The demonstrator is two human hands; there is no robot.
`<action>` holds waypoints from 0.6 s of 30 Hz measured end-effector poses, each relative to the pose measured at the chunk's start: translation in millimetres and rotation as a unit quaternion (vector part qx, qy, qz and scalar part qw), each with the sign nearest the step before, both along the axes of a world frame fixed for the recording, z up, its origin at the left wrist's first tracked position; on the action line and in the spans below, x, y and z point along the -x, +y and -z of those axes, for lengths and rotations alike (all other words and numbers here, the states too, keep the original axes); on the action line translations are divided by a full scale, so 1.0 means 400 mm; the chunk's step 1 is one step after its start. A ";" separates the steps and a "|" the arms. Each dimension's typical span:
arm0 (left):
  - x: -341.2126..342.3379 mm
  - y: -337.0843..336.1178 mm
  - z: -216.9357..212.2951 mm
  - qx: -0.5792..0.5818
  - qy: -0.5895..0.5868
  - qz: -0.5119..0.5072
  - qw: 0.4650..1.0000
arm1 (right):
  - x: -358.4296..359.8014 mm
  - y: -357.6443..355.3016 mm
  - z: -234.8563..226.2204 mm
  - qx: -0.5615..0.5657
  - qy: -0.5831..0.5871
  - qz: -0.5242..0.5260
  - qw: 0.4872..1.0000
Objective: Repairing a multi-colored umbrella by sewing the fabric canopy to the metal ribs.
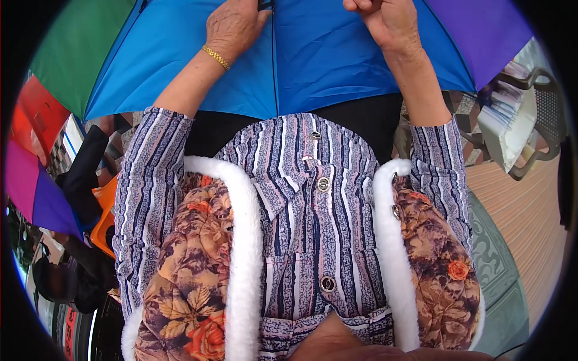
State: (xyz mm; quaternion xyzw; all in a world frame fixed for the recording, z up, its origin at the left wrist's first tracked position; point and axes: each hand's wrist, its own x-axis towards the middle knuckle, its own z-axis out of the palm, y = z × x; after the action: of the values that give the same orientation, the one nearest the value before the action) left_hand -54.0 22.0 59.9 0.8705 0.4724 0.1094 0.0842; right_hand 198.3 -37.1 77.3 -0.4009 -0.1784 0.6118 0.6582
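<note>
An open umbrella (319, 66) with blue, green and purple panels spreads across my lap. A thin dark rib (274, 72) runs down between two of its blue panels. My left hand (238, 25), with a gold bracelet (216, 57) at the wrist, is closed at the umbrella beside the rib, next to a small dark piece (265, 5). The upper edge cuts off most of its fingers. Over the blue panel to the right, my right hand (391, 23) has its fingers curled in. What they hold, if anything, is out of sight.
At the right, a white container (512, 129) with long thin items leans by a dark plastic chair (551, 108). On the left are a red plastic chair (39, 114), an orange one (106, 210), a pink-and-purple umbrella (39, 186) and a person in dark clothing (90, 265).
</note>
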 end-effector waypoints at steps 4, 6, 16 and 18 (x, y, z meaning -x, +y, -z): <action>0.012 0.015 0.021 -0.004 0.037 0.055 0.998 | 0.008 -0.003 -0.005 -0.005 -0.002 -0.012 1.000; 0.003 0.016 0.028 -0.009 0.066 0.055 0.996 | 0.011 -0.009 -0.001 -0.008 -0.004 -0.017 1.000; -0.018 0.045 0.038 -0.012 0.117 0.070 0.991 | 0.021 0.010 0.026 -0.069 -0.004 -0.045 0.997; -0.019 0.062 0.030 -0.029 0.128 0.092 0.987 | 0.013 0.016 0.028 -0.088 -0.006 -0.052 0.995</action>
State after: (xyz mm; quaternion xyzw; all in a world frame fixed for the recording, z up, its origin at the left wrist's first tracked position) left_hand -46.3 47.0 47.9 0.9192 0.3936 0.0026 0.0081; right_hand 193.0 -30.7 66.1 -0.3352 -0.2559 0.6245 0.6574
